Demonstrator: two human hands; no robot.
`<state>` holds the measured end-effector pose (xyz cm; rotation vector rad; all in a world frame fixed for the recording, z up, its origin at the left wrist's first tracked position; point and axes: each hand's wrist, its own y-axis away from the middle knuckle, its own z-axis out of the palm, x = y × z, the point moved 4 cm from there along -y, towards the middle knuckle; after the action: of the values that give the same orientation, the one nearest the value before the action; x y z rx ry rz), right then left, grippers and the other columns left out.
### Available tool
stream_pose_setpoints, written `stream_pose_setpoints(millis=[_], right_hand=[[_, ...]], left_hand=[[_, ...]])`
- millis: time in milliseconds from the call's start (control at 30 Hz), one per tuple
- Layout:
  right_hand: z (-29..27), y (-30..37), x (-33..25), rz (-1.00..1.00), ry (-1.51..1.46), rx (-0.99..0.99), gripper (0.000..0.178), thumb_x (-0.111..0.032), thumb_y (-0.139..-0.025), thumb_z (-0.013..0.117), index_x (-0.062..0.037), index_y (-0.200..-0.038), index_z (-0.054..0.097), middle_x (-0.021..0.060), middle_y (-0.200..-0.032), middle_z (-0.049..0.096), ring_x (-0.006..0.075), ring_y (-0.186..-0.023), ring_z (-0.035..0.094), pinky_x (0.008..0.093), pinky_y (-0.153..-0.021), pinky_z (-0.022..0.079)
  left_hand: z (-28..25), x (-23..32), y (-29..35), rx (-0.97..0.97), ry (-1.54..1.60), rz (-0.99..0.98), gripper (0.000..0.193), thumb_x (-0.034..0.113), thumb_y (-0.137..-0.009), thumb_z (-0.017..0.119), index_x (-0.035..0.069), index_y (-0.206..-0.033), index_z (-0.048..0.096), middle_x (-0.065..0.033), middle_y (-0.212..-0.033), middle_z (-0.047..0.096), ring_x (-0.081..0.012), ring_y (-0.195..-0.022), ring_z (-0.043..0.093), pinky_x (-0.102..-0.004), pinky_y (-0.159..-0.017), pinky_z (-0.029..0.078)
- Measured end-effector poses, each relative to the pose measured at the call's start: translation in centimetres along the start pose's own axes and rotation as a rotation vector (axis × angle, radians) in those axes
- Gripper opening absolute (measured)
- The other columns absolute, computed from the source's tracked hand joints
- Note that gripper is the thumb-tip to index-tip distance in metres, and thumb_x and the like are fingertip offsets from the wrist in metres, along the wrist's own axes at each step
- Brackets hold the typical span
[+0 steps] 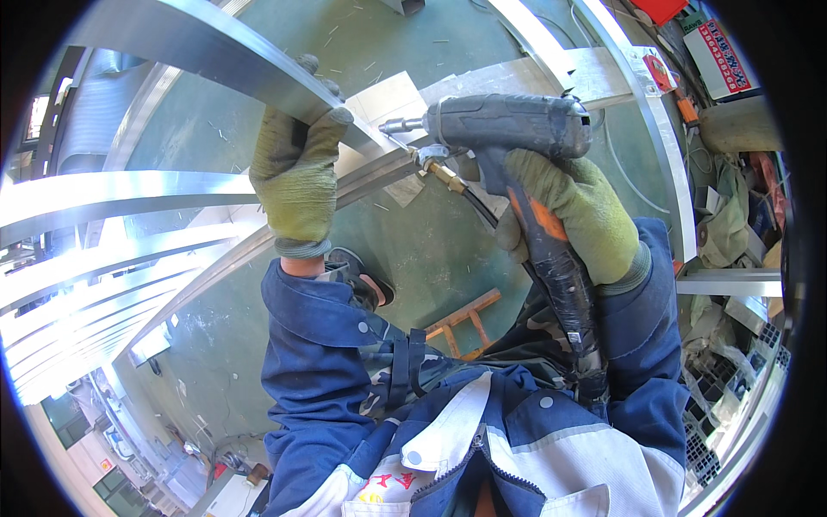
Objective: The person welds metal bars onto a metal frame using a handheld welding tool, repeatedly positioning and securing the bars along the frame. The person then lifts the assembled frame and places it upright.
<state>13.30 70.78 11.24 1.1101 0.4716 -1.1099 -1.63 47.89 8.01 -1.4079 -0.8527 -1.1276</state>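
My right hand [594, 215], in a yellow-green work glove, is closed around the grip of a black power drill [508, 119] with orange trim. Its lower handle is wrapped in black tape. The drill's bit points left, close to the edge of a silver metal bar [233, 65]. My left hand [297, 177], gloved too, wraps its fingers around the end part of that bar. Under the drill hangs a black hose with a brass fitting [445, 176], near my right fingers. Whether the bit touches the metal I cannot tell.
Several silver metal bars [121, 194] of a frame run along the left. More bars [642, 103] stand at the right. A small wooden frame [465, 326] lies on the green floor by my feet. Boxes, cloth and scrap pile up at the far right, near a white-and-red box [719, 59].
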Motion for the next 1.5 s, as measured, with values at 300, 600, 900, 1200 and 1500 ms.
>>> stream_pose_setpoints(millis=[300, 600, 900, 1200, 1500], right_hand=[[0.0, 0.0, 0.1, -0.025, 0.107, 0.008, 0.040, -0.038, -0.103, 0.067, -0.0026, -0.121, 0.067, 0.0089, -0.079, 0.069, 0.0182, -0.061, 0.067, 0.0304, -0.054, 0.053], [-0.1, -0.1, 0.5, -0.052, 0.083, 0.016, 0.038, -0.036, -0.103, 0.067, -0.0034, -0.124, 0.067, 0.0079, -0.084, 0.069, 0.0182, -0.062, 0.066, 0.0311, -0.054, 0.053], [0.1, -0.3, 0.6, -0.080, 0.123, 0.018, 0.039, -0.035, -0.103, 0.066, -0.0031, -0.125, 0.067, 0.0071, -0.088, 0.069, 0.0171, -0.065, 0.067, 0.0311, -0.055, 0.053], [0.1, -0.4, 0.5, -0.114, 0.163, -0.033, 0.039, -0.036, -0.104, 0.065, -0.0058, -0.129, 0.066, 0.0076, -0.086, 0.069, 0.0171, -0.065, 0.066, 0.0321, -0.057, 0.053], [1.1, -0.1, -0.4, -0.113, 0.016, -0.048, 0.038, -0.031, -0.105, 0.065, -0.0091, -0.136, 0.063, 0.0060, -0.103, 0.069, 0.0150, -0.071, 0.066, 0.0309, -0.059, 0.055]], left_hand=[[0.0, 0.0, 0.0, -0.010, -0.006, 0.008, 0.054, -0.005, -0.094, 0.071, 0.009, -0.145, 0.059, -0.0074, -0.139, 0.065, -0.0192, -0.117, 0.067, -0.0331, -0.102, 0.056], [0.0, -0.1, 0.0, -0.001, 0.010, 0.016, 0.055, -0.005, -0.094, 0.071, 0.009, -0.146, 0.058, -0.0087, -0.143, 0.063, -0.0201, -0.118, 0.067, -0.0337, -0.103, 0.056], [0.0, 0.0, 0.0, -0.002, -0.013, 0.015, 0.055, -0.005, -0.093, 0.071, 0.009, -0.145, 0.058, -0.0100, -0.143, 0.063, -0.0218, -0.119, 0.067, -0.0354, -0.104, 0.056], [0.0, -0.1, 0.0, -0.002, -0.018, 0.013, 0.057, -0.006, -0.093, 0.070, 0.010, -0.146, 0.058, -0.0123, -0.145, 0.062, -0.0248, -0.121, 0.067, -0.0374, -0.105, 0.056], [0.1, -0.2, 0.0, -0.005, 0.023, 0.034, 0.057, -0.007, -0.094, 0.070, 0.009, -0.146, 0.058, -0.0115, -0.143, 0.062, -0.0232, -0.119, 0.067, -0.0368, -0.103, 0.057]])
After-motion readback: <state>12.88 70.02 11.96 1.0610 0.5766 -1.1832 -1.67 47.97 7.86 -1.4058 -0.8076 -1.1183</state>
